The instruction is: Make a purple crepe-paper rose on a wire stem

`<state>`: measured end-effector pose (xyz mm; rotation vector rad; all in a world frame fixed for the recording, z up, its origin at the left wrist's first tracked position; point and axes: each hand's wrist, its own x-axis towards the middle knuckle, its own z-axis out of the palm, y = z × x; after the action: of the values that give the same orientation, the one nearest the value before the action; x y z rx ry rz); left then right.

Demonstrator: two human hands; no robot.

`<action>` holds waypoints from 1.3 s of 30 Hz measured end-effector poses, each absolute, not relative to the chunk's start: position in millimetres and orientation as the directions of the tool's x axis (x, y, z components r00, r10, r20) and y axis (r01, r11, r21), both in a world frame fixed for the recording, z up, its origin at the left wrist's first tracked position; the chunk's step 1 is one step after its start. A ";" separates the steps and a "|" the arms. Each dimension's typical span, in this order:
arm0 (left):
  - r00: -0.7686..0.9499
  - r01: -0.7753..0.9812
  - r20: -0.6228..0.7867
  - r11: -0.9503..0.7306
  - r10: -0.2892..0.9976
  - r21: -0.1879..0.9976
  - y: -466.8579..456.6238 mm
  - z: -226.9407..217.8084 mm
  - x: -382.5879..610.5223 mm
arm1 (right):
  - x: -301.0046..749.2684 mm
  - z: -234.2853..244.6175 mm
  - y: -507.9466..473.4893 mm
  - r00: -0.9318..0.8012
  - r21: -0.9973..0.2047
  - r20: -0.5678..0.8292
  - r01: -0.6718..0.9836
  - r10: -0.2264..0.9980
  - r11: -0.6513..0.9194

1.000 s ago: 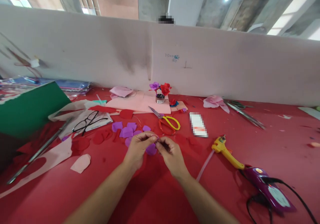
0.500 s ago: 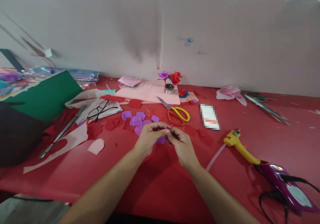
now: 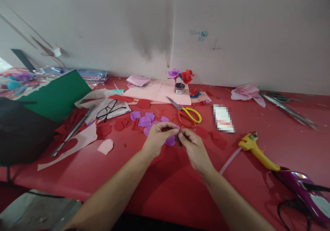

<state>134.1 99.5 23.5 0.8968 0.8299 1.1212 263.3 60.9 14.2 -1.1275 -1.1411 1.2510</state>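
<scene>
My left hand [image 3: 160, 137] pinches a small purple paper piece [image 3: 177, 127] between thumb and forefinger; most of it is hidden. Right beside it, my right hand [image 3: 191, 146] is closed in a pinch, its fingertips meeting the left ones, and what it holds is too small to make out. Behind and below the hands lie loose purple paper petals [image 3: 144, 122]. Just beyond them rest scissors [image 3: 184, 112] with one yellow and one orange-red handle, blades pointing away to the left. Red paper petals [image 3: 218, 138] lie to the right of my hands.
A small pot [image 3: 179, 89] with purple and red paper flowers stands on pink paper [image 3: 152, 92]. Eyeglasses [image 3: 110, 109] and a metal rod [image 3: 73, 131] lie left. A yellow glue gun [image 3: 259, 151], a blurred-out white item [image 3: 223, 118] and a purple device [image 3: 304, 189] lie right.
The whole scene has shifted right and slightly up in view as the head turned. My hands stay together in the same pinch, with only slight finger movement.
</scene>
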 end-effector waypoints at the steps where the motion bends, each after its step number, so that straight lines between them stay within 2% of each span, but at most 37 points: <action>1: 0.229 -0.386 -0.101 0.186 0.968 0.904 99.8 23.4 133.7 | 263.4 14.4 60.9 0.001 -0.996 0.010 -0.091 1.000 0.010; 6: 0.283 -0.378 -0.110 0.216 0.953 0.900 99.0 26.3 133.8 | 267.4 9.4 62.2 0.020 -0.996 0.039 -0.074 0.999 0.040; 10: 0.340 -0.365 -0.100 0.229 0.935 0.903 98.1 26.7 134.4 | 267.2 9.1 61.9 -0.014 -0.995 -0.004 -0.103 1.000 -0.006; 13: 0.306 -0.401 -0.119 0.241 0.945 0.884 100.1 23.9 133.4 | 264.4 15.6 60.7 -0.035 -0.991 -0.044 -0.128 0.998 -0.048; 17: 0.199 -0.470 -0.183 0.258 0.963 0.844 103.3 21.3 132.7 | 263.1 20.9 60.7 0.000 -0.997 -0.022 -0.078 1.000 -0.022; 27: 0.309 -0.403 -0.169 0.289 0.936 0.868 102.0 18.2 135.1 | 264.8 12.7 62.2 0.025 -0.998 0.017 -0.057 1.000 0.018; 30: 0.268 -0.418 -0.165 0.269 0.949 0.868 102.7 17.5 134.8 | 264.5 15.3 61.7 0.008 -0.998 0.005 -0.059 1.000 0.006; 35: 0.196 -0.438 -0.189 0.258 0.962 0.861 102.5 20.1 134.4 | 264.9 14.8 61.5 0.016 -0.996 0.051 0.070 0.999 0.049; 39: 0.211 -0.431 -0.215 0.288 0.954 0.855 102.2 20.0 134.7 | 266.3 13.0 60.9 0.058 -0.990 0.059 0.130 0.997 0.051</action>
<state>134.7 102.2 20.0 0.7473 0.8662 1.0978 266.3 60.9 13.0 -1.2895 -1.2818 1.0592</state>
